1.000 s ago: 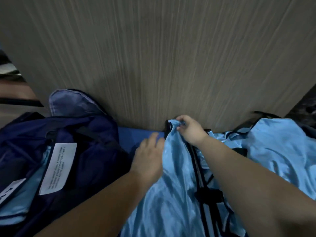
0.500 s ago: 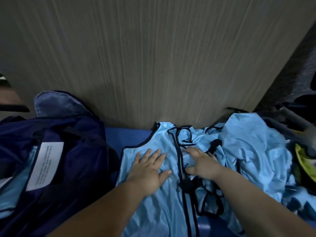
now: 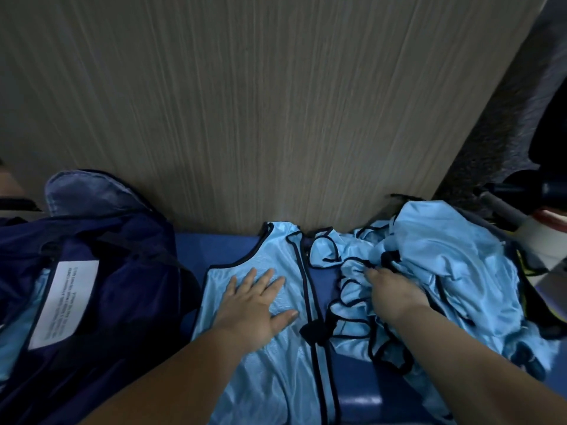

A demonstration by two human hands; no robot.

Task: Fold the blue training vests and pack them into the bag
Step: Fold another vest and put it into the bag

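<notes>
A light blue vest (image 3: pixel 276 357) with black trim lies flat on the blue surface (image 3: pixel 356 378) in the middle. My left hand (image 3: pixel 257 305) presses on it with fingers spread flat. To the right sits a crumpled heap of more blue vests (image 3: pixel 460 271). My right hand (image 3: pixel 395 294) rests on the heap's left edge, fingers reaching into the bunched fabric; whether they pinch it is hidden. The dark navy bag (image 3: pixel 101 296) lies open at the left, with a white label (image 3: pixel 64 302) inside and light blue fabric (image 3: pixel 12 342) showing at its left edge.
A wood-grain panel (image 3: pixel 260 102) stands upright right behind the vests and bag. At the far right are a white container (image 3: pixel 549 240), dark objects and a bit of yellow cloth (image 3: pixel 529 268).
The vest went from held up by one corner to spread flat. My left hand now presses it down. My right hand moved right, off the flat vest and onto the crumpled heap.
</notes>
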